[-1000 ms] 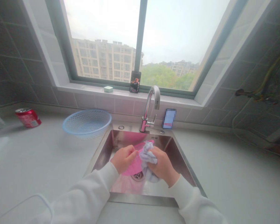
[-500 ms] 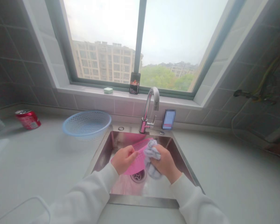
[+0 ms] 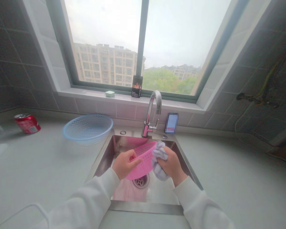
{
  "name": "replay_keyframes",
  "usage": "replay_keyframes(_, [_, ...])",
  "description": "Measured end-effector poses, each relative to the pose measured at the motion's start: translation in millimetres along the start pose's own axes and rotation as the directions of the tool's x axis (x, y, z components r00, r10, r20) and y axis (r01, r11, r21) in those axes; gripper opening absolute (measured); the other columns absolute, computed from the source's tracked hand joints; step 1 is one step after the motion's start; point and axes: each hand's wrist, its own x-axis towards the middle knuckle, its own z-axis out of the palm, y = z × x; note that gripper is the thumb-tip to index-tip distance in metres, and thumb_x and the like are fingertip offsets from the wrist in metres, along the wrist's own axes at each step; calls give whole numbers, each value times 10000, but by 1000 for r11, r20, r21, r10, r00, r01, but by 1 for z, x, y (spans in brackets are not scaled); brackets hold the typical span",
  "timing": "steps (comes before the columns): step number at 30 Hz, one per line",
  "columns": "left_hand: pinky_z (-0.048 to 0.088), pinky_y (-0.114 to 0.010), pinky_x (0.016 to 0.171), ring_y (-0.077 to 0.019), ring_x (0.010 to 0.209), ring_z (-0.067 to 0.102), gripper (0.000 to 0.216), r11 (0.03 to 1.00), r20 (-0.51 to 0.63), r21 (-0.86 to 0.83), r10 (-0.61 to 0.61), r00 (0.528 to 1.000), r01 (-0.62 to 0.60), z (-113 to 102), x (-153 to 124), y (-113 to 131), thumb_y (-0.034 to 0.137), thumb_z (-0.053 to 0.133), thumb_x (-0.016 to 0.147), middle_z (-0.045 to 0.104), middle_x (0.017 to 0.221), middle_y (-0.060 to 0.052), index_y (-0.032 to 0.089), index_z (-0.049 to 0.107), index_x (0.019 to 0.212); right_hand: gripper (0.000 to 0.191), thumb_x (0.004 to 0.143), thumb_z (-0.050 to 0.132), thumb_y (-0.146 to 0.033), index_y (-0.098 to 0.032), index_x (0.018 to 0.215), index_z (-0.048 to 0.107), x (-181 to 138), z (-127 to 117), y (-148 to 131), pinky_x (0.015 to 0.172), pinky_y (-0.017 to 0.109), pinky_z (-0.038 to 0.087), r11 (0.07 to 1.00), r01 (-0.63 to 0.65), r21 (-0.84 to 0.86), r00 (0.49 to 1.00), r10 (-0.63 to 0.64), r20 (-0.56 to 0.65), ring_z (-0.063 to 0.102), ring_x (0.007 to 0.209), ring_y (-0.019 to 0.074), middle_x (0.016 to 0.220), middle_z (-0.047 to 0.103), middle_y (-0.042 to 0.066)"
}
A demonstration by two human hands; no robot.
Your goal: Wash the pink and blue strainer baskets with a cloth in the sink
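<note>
Over the steel sink [image 3: 183, 160] my left hand [image 3: 124, 163] grips the near rim of a pink perforated basket [image 3: 144, 157], which is tilted with its opening facing up and away. My right hand [image 3: 173, 166] is closed on a crumpled pale blue-and-white cloth [image 3: 159, 159], pressed against the basket's right side. Both sleeves are white. The sink drain [image 3: 140, 182] shows below the basket.
A chrome tap [image 3: 152, 111] stands behind the sink. A blue perforated basket [image 3: 88, 127] sits on the counter to the left, a red can [image 3: 27, 123] lies further left. A phone [image 3: 137, 86] and a green soap [image 3: 110, 93] rest on the window sill.
The pink basket has turned from showing its flat side to showing its open rim upward. The cloth hand has slid to the basket's right side and a little higher.
</note>
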Motion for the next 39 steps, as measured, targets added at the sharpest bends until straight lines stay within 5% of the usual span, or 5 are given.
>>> replay_keyframes(11, [431, -280, 674, -199, 754, 607, 385, 977, 192, -214, 49, 980, -7, 5, 2, -13, 463, 494, 922, 701, 818, -39, 157, 716, 994, 117, 758, 553, -155, -241, 799, 622, 3, -5, 17, 746, 338, 471, 997, -20, -78, 1000, 18, -25, 620, 786, 205, 830, 661, 29])
replay_keyframes(22, [315, -272, 591, -170, 613, 532, 323, 1000, 103, -12, 8, 995, -7, 5, -1, -3, 441, 456, 915, 564, 599, 24, 218, 490, 684, 99, 693, 569, -154, -236, 698, 514, -15, 15, -35, 613, 275, 398, 978, 184, 103, 947, -204, 249, 549, 675, 164, 766, 584, -1])
replay_keyframes(28, [302, -280, 594, -172, 604, 507, 363, 1000, 32, 4, -7, 999, 7, 2, 1, -2, 515, 457, 894, 528, 596, 25, 227, 466, 674, 86, 739, 539, -162, -244, 726, 520, 0, 1, -2, 664, 307, 421, 1000, 13, -20, 1000, -13, 5, 553, 689, 189, 740, 582, 9])
replay_keyframes(34, [307, -288, 606, -172, 600, 518, 405, 1000, 53, -29, 6, 999, -5, 4, -1, -4, 545, 422, 917, 549, 593, 23, 226, 463, 670, 124, 683, 576, -155, -241, 684, 486, -16, 12, -33, 598, 273, 388, 986, 169, 10, 963, -167, 210, 535, 663, 166, 749, 562, -1])
replay_keyframes(39, [337, -291, 603, -183, 609, 542, 383, 997, 50, -78, 11, 999, -7, 3, -3, 0, 547, 423, 899, 565, 615, 12, 223, 482, 702, 86, 750, 549, -168, -245, 718, 527, -1, 1, -7, 665, 306, 444, 999, 43, 2, 998, -43, 39, 575, 704, 192, 758, 599, 11])
